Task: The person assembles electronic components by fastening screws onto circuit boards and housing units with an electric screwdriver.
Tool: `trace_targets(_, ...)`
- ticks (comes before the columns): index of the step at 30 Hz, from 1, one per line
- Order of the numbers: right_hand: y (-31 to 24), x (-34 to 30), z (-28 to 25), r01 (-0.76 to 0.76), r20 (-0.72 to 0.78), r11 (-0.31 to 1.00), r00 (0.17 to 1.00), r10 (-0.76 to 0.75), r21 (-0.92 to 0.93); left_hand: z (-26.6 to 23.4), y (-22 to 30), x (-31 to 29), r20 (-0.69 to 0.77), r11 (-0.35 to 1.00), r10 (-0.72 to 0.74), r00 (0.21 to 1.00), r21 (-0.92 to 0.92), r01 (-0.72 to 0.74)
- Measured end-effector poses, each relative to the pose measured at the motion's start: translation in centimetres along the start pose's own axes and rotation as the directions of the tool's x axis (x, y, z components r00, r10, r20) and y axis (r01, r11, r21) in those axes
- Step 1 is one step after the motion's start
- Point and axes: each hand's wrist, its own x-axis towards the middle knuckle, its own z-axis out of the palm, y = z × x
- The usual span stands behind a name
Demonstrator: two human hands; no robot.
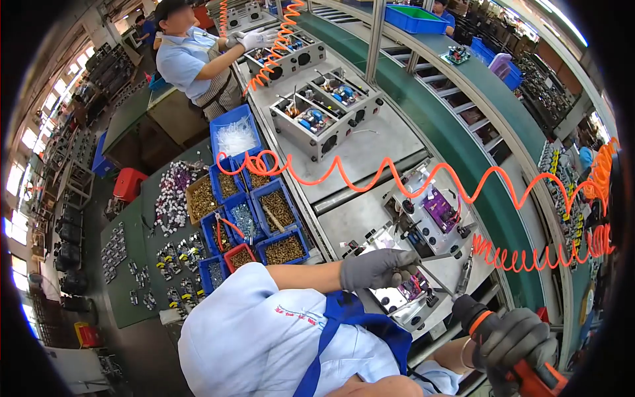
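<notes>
My right hand (519, 341), in a dark grey glove, grips an orange and black power screwdriver (486, 323). Its long thin bit (436, 278) points up and left, toward my other hand. My left hand (377, 266), gloved too, has its fingers closed at the tip of that bit; whether a screw is there is too small to tell. Beneath my hands sits an opened metal device housing (397, 306) with a purple circuit board (413, 286). Just beyond it is a second open housing (433, 210), also with a purple board.
Blue bins (283, 246) of brass-coloured and silver small parts stand to the left, beside a green table (126, 298) with small components. An orange coiled hose (390, 175) hangs across the bench. Two finished-looking metal cases (324, 116) sit farther off, near a gloved co-worker (192, 59).
</notes>
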Motion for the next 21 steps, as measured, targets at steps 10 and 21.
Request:
trace_targets(10, 2.6, -4.5, -2.0, 0.233, -0.306, 0.972, 0.923, -0.232, -0.035, -1.8, 0.3, 1.4, 0.041, 0.986, 0.001, 0.999, -0.167, 0.006)
trace_targets(21, 3.6, -5.1, -7.4, 0.091, -0.458, 0.980, 0.873, -0.165, -0.179, -1.1, 2.1, 8.7, -0.106, 0.949, -0.091, 0.990, 0.293, 0.119)
